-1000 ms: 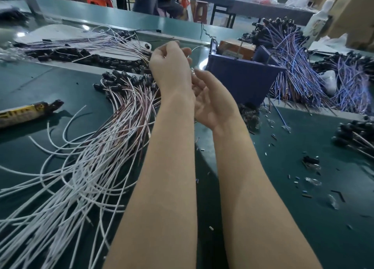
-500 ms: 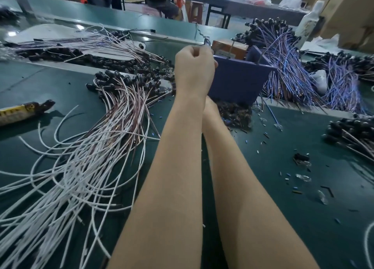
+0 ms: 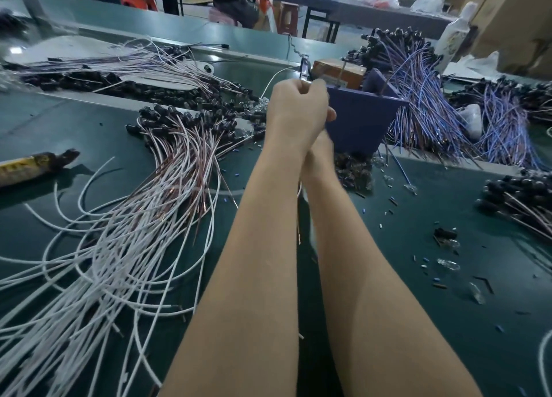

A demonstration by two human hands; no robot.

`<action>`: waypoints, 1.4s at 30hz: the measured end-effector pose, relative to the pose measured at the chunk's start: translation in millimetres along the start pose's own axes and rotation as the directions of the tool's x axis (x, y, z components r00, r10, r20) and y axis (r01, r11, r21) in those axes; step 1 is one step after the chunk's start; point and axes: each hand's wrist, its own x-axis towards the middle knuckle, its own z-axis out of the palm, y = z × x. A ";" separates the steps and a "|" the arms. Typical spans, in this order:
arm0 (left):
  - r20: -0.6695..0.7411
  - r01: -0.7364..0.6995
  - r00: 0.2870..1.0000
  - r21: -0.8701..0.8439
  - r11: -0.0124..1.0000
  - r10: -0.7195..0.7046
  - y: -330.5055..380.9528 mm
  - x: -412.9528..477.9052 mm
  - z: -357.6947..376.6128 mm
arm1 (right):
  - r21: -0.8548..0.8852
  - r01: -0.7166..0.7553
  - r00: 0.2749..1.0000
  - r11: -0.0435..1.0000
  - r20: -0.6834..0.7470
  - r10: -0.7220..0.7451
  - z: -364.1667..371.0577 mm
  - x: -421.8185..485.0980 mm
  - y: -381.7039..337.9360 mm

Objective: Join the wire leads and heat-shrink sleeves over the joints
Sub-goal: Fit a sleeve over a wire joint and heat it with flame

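Observation:
My left hand (image 3: 295,107) is raised over the green mat, fingers curled into a fist, and pinches a thin wire lead (image 3: 298,232) at its top. The lead hangs down between my forearms. My right hand (image 3: 322,148) sits just behind and below the left one and is mostly hidden; only a few fingertips show by the purple bin. A big fan of white wires with black caps (image 3: 179,157) lies to the left. Small blue and black sleeve pieces (image 3: 391,201) are scattered on the mat to the right.
A purple bin (image 3: 364,119) stands right behind my hands, with an orange box (image 3: 337,71) behind it. Blue-wired bundles (image 3: 418,98) pile up at the back right, black-capped leads (image 3: 513,193) at the right edge. A yellow tool (image 3: 27,166) lies at the left.
My left hand closed from a loose pinch into a fist and moved right, in front of the right hand. The right hand, earlier palm-up beside it, is now tucked behind.

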 end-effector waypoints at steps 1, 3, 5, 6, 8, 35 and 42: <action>0.023 -0.025 0.999 0.016 1.000 0.025 2.4 -0.4 -0.5 | 0.050 0.005 1.000 0.999 -0.029 -0.003 -7.5 3.0 -6.5; 0.109 -0.069 0.992 0.071 0.995 0.061 9.4 -1.8 -0.4 | 0.263 0.008 0.997 0.965 -0.076 0.013 -32.0 5.7 -19.8; 0.240 -0.055 0.971 0.157 0.986 0.016 16.9 -5.7 4.3 | 0.528 0.009 0.993 0.849 -0.108 0.056 -60.5 3.4 -30.0; 0.298 -0.015 0.953 0.193 0.981 -0.045 19.9 -8.6 9.1 | 0.626 0.020 0.992 0.780 -0.112 0.064 -72.2 2.0 -31.4; 0.344 0.076 0.925 0.246 0.966 -0.160 21.1 -12.4 22.4 | 0.677 0.020 0.989 0.736 -0.123 0.086 -89.7 0.9 -29.4; 0.581 0.085 0.734 0.436 0.896 -0.352 -33.3 2.7 50.4 | -0.088 -0.020 0.987 0.996 0.155 0.034 -129.6 7.8 -15.8; 0.588 0.161 0.714 0.391 0.906 -0.380 -34.2 -1.4 47.1 | -0.006 0.025 0.921 1.000 0.388 -0.020 -134.0 -0.1 -9.9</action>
